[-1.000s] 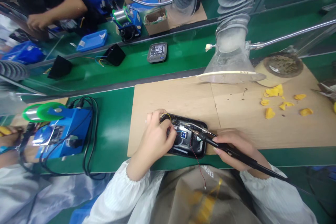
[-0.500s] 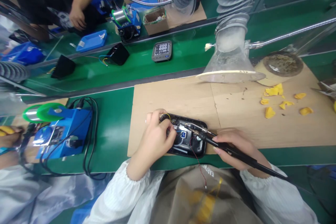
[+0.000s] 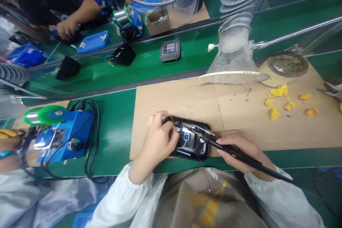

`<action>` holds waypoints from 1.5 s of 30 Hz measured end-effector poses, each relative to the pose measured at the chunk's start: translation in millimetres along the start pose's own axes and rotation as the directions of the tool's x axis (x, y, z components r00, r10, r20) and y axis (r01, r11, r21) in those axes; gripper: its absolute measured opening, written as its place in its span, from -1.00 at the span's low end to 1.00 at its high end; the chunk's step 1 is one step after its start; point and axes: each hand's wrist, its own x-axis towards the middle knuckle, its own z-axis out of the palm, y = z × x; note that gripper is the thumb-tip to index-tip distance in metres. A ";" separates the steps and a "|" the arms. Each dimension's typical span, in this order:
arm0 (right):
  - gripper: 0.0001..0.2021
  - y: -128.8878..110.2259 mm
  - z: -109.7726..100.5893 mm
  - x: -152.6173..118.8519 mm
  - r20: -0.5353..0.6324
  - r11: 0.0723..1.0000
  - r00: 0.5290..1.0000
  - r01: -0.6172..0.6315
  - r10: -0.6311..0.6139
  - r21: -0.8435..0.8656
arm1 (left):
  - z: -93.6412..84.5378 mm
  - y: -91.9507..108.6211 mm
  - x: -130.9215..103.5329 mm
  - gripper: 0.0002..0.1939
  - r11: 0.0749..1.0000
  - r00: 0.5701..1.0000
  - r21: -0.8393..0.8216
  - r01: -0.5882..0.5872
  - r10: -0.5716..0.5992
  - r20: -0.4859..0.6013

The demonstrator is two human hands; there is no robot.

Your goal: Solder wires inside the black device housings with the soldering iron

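- Left grip (image 3: 160,133): at the left end of the open black housing (image 3: 191,151), thumb and forefinger drawn in close. Tips half hidden; cannot tell if they clamp anything.
- Right grip (image 3: 240,149): clamped on the black iron (image 3: 235,154), fingers wrapped around the handle. Tail of the handle runs past the right wrist.
- Iron's metal front end points from the right grip toward the left grip, over the housing. Too small to tell if the tip touches.
- Housing: between the two grips, lying on the mat (image 3: 171,98), near its front edge. Parts exposed.
- Board (image 3: 186,136): small, blue, inside the housing, just right of the left grip's fingertips.
- Yellow wire (image 3: 170,117): loops right by the left grip's fingers.
- Red lead (image 3: 205,174): hangs from the housing down over the apron (image 3: 181,199), below and between both grips.
- Solder spool (image 3: 50,114) on a blue stand (image 3: 81,126): well left of the left grip, on the green bench (image 3: 116,128). Black cables (image 3: 95,139) in between.
- Yellow scraps (image 3: 278,91): on the mat, beyond and right of the right grip.
- Hood (image 3: 232,62): beyond the right grip, over the mat's far edge.
- Display (image 3: 170,50): lit, well beyond the left grip.
- Co-worker's hand (image 3: 66,28): far off, beyond and left of the left grip.
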 end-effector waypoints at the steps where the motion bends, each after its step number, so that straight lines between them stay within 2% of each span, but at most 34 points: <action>1: -0.76 0.1 0.1 -0.4 0.000 1.000 1.000 -0.003 0.003 -0.005 | 0.1 -0.1 0.0 -0.79 1.000 1.000 0.000 -0.001 0.001 -0.002; 19: -0.73 -2.9 0.2 0.5 -0.013 1.000 1.000 -0.025 0.025 -0.010 | -1.4 0.7 -0.3 -0.82 1.000 1.000 -0.005 0.012 -0.012 -0.003; 32: -0.72 -4.3 2.4 2.7 0.025 1.000 0.999 -0.022 0.022 0.002 | -0.8 0.4 -0.2 -0.81 1.000 1.000 -0.028 0.006 -0.006 0.000; 45: -0.76 7.2 8.7 3.7 0.051 0.998 0.997 0.056 -0.056 0.002 | -1.1 0.3 -0.5 -0.81 1.000 1.000 -0.011 0.001 -0.001 -0.003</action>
